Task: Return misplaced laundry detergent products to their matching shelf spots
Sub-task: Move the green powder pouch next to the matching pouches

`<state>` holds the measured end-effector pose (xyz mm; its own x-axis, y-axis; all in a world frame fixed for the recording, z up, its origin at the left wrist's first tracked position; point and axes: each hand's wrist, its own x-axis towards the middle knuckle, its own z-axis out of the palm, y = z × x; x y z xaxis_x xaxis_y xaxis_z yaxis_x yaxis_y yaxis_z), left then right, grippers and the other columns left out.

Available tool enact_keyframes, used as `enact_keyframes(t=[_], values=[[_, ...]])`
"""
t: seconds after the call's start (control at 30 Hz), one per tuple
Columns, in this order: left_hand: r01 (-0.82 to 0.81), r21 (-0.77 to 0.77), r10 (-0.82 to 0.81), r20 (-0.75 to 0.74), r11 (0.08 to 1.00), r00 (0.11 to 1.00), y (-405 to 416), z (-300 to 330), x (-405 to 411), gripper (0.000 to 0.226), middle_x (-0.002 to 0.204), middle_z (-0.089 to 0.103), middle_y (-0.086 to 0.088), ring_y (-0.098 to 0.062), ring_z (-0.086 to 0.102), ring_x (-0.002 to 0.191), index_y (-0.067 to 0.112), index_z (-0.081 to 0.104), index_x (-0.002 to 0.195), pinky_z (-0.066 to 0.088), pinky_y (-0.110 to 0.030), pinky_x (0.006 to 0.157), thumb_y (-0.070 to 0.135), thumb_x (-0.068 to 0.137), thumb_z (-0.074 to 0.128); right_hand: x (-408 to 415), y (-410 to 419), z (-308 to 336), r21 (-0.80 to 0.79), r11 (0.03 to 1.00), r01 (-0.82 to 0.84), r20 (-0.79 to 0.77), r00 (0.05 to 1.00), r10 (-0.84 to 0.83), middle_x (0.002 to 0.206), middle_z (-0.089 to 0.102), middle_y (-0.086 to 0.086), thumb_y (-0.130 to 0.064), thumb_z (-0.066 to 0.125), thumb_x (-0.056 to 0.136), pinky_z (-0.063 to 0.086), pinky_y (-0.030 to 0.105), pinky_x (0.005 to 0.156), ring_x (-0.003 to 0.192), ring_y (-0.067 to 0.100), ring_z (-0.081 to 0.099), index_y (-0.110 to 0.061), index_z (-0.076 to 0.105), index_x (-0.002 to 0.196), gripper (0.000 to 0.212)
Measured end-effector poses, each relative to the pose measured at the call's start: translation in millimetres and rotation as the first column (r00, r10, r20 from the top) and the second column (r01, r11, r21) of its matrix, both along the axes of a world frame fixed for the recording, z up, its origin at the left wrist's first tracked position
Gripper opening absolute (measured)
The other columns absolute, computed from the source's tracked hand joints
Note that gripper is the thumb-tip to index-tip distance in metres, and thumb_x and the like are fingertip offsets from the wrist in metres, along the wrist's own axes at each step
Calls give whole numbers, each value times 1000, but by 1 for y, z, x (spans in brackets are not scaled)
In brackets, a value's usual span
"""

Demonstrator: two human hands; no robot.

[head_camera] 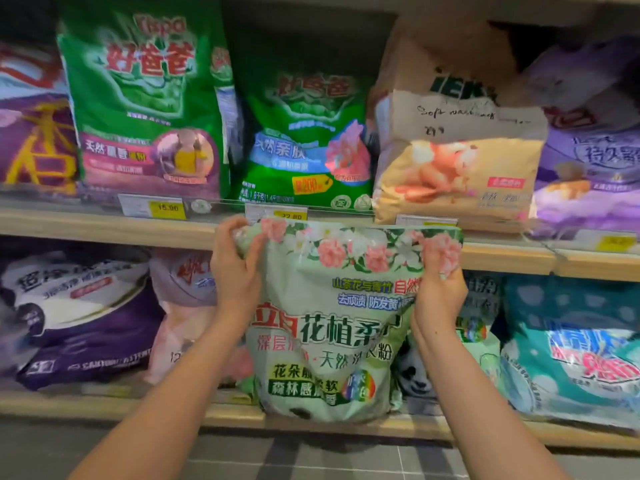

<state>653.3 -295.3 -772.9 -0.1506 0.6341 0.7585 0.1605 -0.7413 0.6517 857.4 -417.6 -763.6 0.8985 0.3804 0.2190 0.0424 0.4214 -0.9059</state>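
Note:
A pale green detergent bag [325, 334] with pink flowers along its top hangs upright in front of the lower shelf. My left hand [235, 268] pinches its top left corner and my right hand [438, 289] pinches its top right corner. The bag's bottom sits level with the lower shelf's front edge [138, 407]. Behind the bag, a similar pale green bag with a panda [415, 375] shows on the lower shelf, mostly hidden.
The upper shelf [104, 226] carries two green bags [145, 109], a beige bag with a paper note [457, 161] and purple bags at both ends. The lower shelf holds a dark purple bag [79, 323], a pink bag [183, 306] and a teal bag [571, 348]. Grey tiled floor lies below.

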Motion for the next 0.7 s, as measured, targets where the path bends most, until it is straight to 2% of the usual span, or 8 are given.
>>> enact_keyframes(t=[0.1,0.17,0.23,0.33,0.47,0.57,0.63,0.7], values=[[-66,34,68,-56,997,996,-16,-21,-13,63,142,26,-20,-29,29,131,19,27,140,24,-24,106,51,90,47,0,0,1,27,1000,-9,6,1000,9,84,62,-15,-40,64,82,40,16,67,80,-3,55,-32,60,75,12],[-132,221,202,-335,966,920,-41,-58,-20,75,155,0,-17,-24,4,143,35,12,146,12,-43,114,69,84,38,-1,0,5,24,1000,-6,-3,1000,6,89,62,-14,-39,64,83,40,16,68,85,0,55,-32,61,78,9],[-42,380,293,-634,924,716,-64,-108,-21,87,158,-11,-5,-28,-4,145,41,10,146,14,-71,104,79,75,42,-1,1,5,28,1000,-4,-9,1000,4,91,63,-12,-38,64,83,40,15,69,88,2,56,-32,62,81,7],[17,329,269,-800,944,537,-68,-143,-14,104,158,-13,-5,-34,-6,144,40,14,146,23,-82,91,80,60,57,1,1,3,25,1000,-9,21,1000,9,90,62,-17,-44,63,82,40,14,67,85,-2,56,-31,61,85,13],[45,195,142,-835,980,532,-53,-134,-8,117,158,-13,-3,-34,-6,143,42,12,146,32,-77,91,71,49,71,8,-13,-9,-98,990,-97,207,971,116,94,52,-17,-44,63,81,43,17,70,83,-2,52,-27,46,110,38],[70,105,53,-851,992,523,-50,-125,-3,117,157,3,-4,-34,0,142,40,20,145,35,-74,91,69,45,73,2,-32,-45,-295,936,-194,264,925,275,133,41,-14,-44,80,56,38,19,97,117,-1,44,-33,22,138,101],[98,118,45,-836,988,547,-47,-121,-1,113,154,12,-6,-34,7,140,36,26,143,35,-74,91,67,46,75,-9,-34,-72,-477,850,-221,242,897,369,141,32,-9,-38,90,45,29,33,107,127,9,35,-36,9,143,126],[116,155,47,-772,981,634,-44,-125,-3,113,152,13,-7,-32,11,139,33,28,142,33,-71,95,58,45,81,-19,-28,-98,-574,759,-307,126,883,452,131,38,-9,-29,91,48,29,28,102,119,12,41,-23,13,143,123]])
